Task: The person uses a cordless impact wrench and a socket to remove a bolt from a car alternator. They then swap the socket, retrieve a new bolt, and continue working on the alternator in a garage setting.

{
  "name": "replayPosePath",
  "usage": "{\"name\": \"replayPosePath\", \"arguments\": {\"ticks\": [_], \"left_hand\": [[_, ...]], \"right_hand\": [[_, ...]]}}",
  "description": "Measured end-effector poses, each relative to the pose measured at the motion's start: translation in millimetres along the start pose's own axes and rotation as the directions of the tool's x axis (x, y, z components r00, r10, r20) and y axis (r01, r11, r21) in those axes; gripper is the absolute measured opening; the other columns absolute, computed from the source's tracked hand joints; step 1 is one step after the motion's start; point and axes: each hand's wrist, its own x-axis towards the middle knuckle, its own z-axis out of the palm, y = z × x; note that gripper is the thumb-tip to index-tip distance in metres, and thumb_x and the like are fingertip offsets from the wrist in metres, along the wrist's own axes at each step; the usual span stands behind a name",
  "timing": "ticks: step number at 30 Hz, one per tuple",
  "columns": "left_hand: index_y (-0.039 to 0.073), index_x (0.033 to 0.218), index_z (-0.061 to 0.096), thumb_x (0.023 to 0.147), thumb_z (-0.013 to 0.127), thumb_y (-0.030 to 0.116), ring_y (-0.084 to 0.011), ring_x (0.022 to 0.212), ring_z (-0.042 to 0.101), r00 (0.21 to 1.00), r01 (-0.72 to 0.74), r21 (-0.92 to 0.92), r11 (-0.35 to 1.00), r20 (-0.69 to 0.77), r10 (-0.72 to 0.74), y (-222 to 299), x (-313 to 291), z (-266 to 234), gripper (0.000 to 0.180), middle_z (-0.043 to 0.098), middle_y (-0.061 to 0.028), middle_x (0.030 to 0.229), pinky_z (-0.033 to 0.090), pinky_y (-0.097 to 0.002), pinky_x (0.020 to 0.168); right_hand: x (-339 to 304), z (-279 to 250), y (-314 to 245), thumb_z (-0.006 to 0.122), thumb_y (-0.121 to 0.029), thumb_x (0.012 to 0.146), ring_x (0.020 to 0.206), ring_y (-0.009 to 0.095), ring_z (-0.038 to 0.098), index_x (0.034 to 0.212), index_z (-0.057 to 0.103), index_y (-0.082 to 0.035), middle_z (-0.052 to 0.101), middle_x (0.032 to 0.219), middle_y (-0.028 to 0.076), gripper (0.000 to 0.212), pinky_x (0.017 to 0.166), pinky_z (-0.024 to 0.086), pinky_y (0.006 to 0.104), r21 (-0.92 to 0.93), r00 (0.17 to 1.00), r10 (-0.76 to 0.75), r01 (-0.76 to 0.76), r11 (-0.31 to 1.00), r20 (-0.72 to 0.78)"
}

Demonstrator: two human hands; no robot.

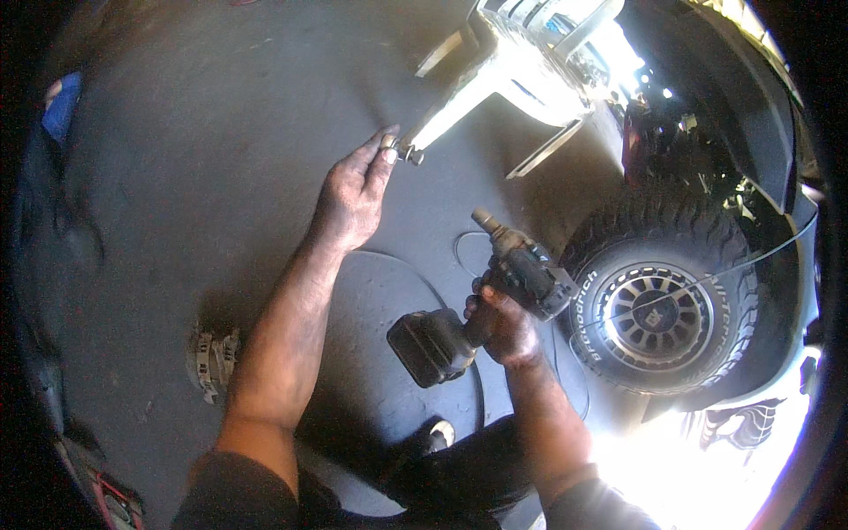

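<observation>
Pinched between the thumb and fingers of my left hand (355, 196) is a small metal bolt (413, 157), its dark head pointing right; the rest is hidden by the fingertips. My right hand (505, 325) is wrapped round the grip of a dark cordless impact wrench (527, 276). The socket (483, 218) on its nose points up and left, toward the bolt but well apart from it. The black battery (430, 347) hangs at the left of the grip.
A vehicle wheel with a chunky tyre (652, 212) stands at the right below a dark fender (751, 106). A white plastic chair (530, 79) is at the top. A thin cable (402, 262) crosses the grey floor (177, 177). A metal part (212, 360) lies left of my forearm.
</observation>
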Motion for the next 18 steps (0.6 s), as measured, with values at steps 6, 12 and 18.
{"name": "replayPosePath", "arguments": {"ticks": [6,12,18], "left_hand": [[0.002,0.133,0.052,0.103,0.043,0.023,-0.0214,0.102,0.063,0.986,0.138,-0.059,0.989,0.106,-0.131,2.7,-13.9,15.9,0.038,0.064,-0.0165,0.109,0.050,-0.0315,0.089],[0.003,0.132,0.053,0.103,0.045,0.023,-0.0078,0.072,0.055,0.992,-0.123,0.005,0.992,0.032,0.123,-5.3,-13.8,34.1,0.036,0.060,-0.0052,0.084,0.050,-0.0247,0.067],[0.003,0.131,0.054,0.102,0.046,0.026,-0.0105,0.080,0.051,0.994,0.008,-0.169,0.986,0.105,0.010,-13.9,-16.8,35.9,0.038,0.057,-0.0049,0.090,0.046,-0.0277,0.072]], "right_hand": [[-5.8,-9.1,3.8,0.068,-0.004,0.077,0.085,0.021,0.057,0.115,0.051,-0.007,0.057,0.096,0.008,0.042,0.069,0.050,0.0335,-0.096,0.973,-0.203,0.213,0.972,0.107],[-11.1,-15.5,-7.5,0.067,-0.008,0.078,0.092,0.021,0.058,0.116,0.053,-0.003,0.059,0.103,0.010,0.040,0.076,0.049,0.0333,-0.407,0.910,-0.348,0.413,0.815,0.226],[-8.0,-16.3,-11.8,0.066,-0.016,0.080,0.093,0.021,0.058,0.111,0.057,-0.002,0.060,0.100,0.011,0.035,0.077,0.048,0.0340,-0.441,0.887,-0.355,0.456,0.773,0.295]]}}
